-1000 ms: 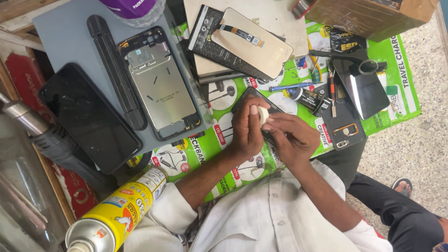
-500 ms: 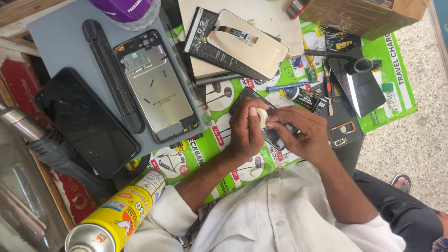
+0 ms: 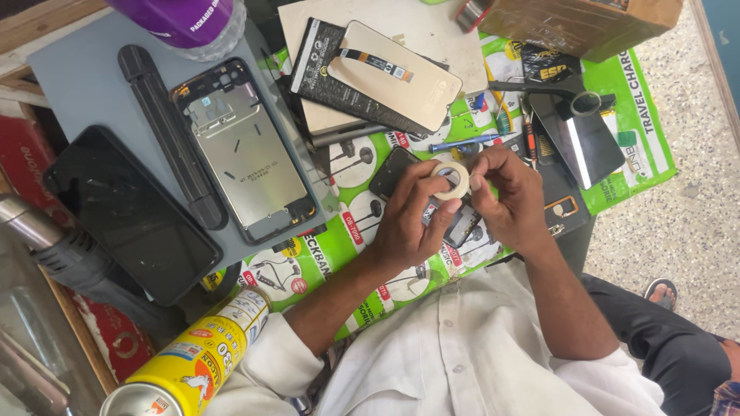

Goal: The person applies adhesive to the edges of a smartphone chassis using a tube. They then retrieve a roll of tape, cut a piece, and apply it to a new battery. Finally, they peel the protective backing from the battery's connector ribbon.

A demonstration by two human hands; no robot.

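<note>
My left hand (image 3: 412, 223) holds a small cream tape roll (image 3: 452, 179) between thumb and fingers, above the green printed sheet (image 3: 324, 254). My right hand (image 3: 509, 196) pinches the right side of the same roll with its fingertips. Under both hands lies a dark phone part (image 3: 391, 171), partly hidden. A bare phone frame (image 3: 243, 158) rests on the grey mat (image 3: 77, 85) to the left, and a black screen panel (image 3: 127, 212) lies beside it.
A display panel with a flex cable (image 3: 397, 77) lies at the top centre, a blue-handled tool (image 3: 462, 143) below it. A shiny rectangular plate (image 3: 586, 142) and a cardboard box (image 3: 586, 23) sit right. A yellow spray can (image 3: 193, 358) and a heat gun (image 3: 65, 250) lie left.
Both hands have lifted slightly off the dark phone part, and the tape roll now shows plainly between the fingers. The view has shifted a little.
</note>
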